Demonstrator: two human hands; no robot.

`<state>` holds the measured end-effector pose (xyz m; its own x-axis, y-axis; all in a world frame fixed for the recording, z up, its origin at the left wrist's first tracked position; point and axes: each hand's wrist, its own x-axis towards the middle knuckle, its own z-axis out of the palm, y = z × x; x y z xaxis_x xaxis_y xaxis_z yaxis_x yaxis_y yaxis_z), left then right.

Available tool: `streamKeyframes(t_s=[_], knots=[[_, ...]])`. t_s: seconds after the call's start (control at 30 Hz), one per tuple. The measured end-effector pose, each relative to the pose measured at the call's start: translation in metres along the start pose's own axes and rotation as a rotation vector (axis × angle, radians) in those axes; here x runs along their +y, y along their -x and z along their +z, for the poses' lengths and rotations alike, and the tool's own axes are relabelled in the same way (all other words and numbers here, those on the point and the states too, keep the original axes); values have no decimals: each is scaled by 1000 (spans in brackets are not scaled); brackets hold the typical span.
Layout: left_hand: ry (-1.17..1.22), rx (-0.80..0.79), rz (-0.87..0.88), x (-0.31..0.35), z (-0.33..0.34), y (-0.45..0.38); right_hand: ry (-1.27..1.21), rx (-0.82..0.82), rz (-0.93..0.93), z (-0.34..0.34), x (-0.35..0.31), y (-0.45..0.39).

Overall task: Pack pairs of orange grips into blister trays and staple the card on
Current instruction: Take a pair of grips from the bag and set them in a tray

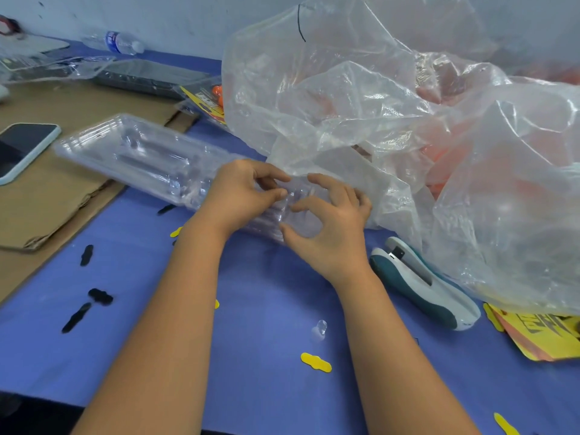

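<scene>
Blue-covered bench (260,309), pale wall behind. Stack of clear blister trays (141,158) is gripped at its near end: left hand (241,196) pinched on the rim, right hand (329,227) curled round the same end, fingers on plastic. Stack's long axis runs from the hands away to the far left. Orange grips (439,152) lie just right of the stack, inside the clear bag (392,120), blurred by film; right hand judged nearer. Stapler (423,284) near-right of stack; yellow cards (539,334) beyond, partly covered by the bag.
</scene>
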<state>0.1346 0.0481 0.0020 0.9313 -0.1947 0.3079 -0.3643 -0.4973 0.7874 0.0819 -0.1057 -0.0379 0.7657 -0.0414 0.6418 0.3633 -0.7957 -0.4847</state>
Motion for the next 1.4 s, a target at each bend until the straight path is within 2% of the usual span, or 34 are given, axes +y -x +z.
streamKeyframes(t_s=[0.17,0.27,0.37,0.5,0.6,0.7,0.87,1.0,1.07,1.17,1.23,1.3,1.4], knots=[[-154,-5,274,3,1,6,153,285,-81,1,2,-4],[-341,23,365,-5,2,3,189,351,-105,-1,1,-3],[-387,127,414,-13,1,-1,133,336,-65,-4,0,-3],[-362,352,499,-16,5,2,-53,202,94,-11,2,-4],[-361,433,532,-16,10,3,-12,102,185,-10,8,-5],[-387,450,513,-12,15,5,0,112,256,-9,11,-7],[-454,559,367,9,25,11,-109,348,198,-13,-6,-10],[-291,743,227,27,22,36,-230,462,152,-22,-21,-13],[-211,773,196,34,16,47,-272,506,153,-30,-29,-15],[-237,723,238,42,8,56,-411,383,190,-51,-42,-11],[-265,702,288,48,5,60,-558,245,257,-70,-48,-9],[-273,689,294,55,4,63,-717,175,317,-89,-50,-7],[-279,646,308,64,7,69,-780,82,478,-111,-46,-5]])
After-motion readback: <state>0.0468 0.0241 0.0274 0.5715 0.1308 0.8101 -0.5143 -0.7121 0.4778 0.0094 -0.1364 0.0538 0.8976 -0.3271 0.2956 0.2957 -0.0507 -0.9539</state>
